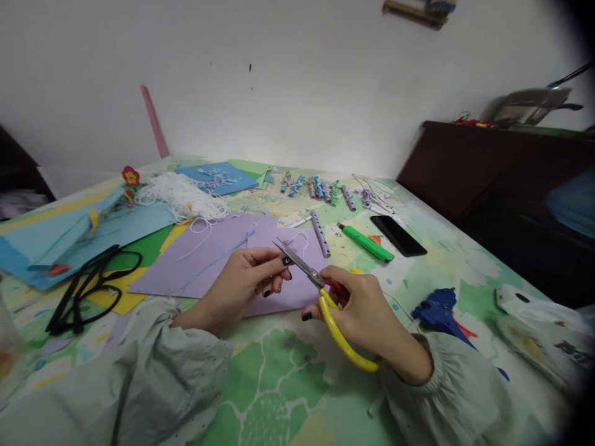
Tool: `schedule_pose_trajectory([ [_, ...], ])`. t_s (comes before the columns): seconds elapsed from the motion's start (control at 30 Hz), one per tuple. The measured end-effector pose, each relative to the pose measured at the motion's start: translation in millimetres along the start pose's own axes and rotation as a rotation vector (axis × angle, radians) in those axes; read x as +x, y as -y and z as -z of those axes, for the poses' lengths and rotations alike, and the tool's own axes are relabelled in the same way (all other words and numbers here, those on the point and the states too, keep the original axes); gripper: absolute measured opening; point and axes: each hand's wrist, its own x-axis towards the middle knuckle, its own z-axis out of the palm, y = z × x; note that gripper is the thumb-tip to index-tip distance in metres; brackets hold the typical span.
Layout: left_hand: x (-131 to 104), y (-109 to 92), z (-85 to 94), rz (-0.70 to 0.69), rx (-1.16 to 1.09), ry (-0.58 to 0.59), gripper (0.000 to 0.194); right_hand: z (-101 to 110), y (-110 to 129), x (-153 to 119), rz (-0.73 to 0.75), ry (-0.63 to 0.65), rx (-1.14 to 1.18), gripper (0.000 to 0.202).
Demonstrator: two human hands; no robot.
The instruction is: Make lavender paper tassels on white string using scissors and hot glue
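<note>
My right hand (360, 303) grips yellow-handled scissors (346, 341), whose blades point up and left toward my other hand. The fingers of my left hand (253, 275) are pinched together near the blade tips; what they hold is too small to make out. A thin white string curls just above the blades. Beneath both hands lies a purple paper sheet (186, 272) with a narrow blue strip (218, 257) on it. A rolled purple paper tube (320, 233) rests behind the scissors.
White yarn (183, 197) lies heaped at the left back, near black glasses or straps (88, 291). Small patterned paper rolls (318, 187) sit at the back. To the right are a green cutter (367, 243), a black phone (398, 235) and a blue glue gun (439, 313).
</note>
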Motion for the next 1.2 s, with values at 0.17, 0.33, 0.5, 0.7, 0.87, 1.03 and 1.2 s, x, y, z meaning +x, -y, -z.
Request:
schedule_pose_trajectory([
  [0.17, -0.7, -2.2, -1.3, 0.012, -0.004, -0.007, 0.010, -0.8, -1.5, -0.1, -0.005, -0.006, 0.011, 0.018],
  [0.33, -0.6, -0.7, 0.7, 0.025, 0.008, 0.002, 0.013, -1.7, -1.4, 1.1, -0.033, -0.002, 0.017, 0.019],
  [0.5, 1.8, 2.0, 1.4, 0.026, -0.004, -0.003, 0.011, -0.4, -1.7, 3.9, -0.077, -0.014, 0.045, 0.021],
  [0.7, 2.7, 1.8, 1.9, 0.023, -0.061, -0.024, 0.011, 2.2, -5.7, 7.4, -0.113, -0.126, 0.069, 0.026],
  [0.87, -0.5, -1.7, -0.8, 0.070, -0.056, -0.079, 0.017, 1.7, -6.9, 7.2, -0.109, -0.129, 0.097, 0.026],
  [1.03, -2.4, -2.8, -2.5, 0.110, -0.044, -0.051, 0.020, 0.1, -7.4, 7.6, -0.132, -0.105, 0.143, 0.027],
  [1.2, -2.3, -2.8, -2.4, 0.113, -0.083, -0.041, 0.016, -0.5, -7.3, 7.4, -0.098, -0.110, 0.115, 0.029],
])
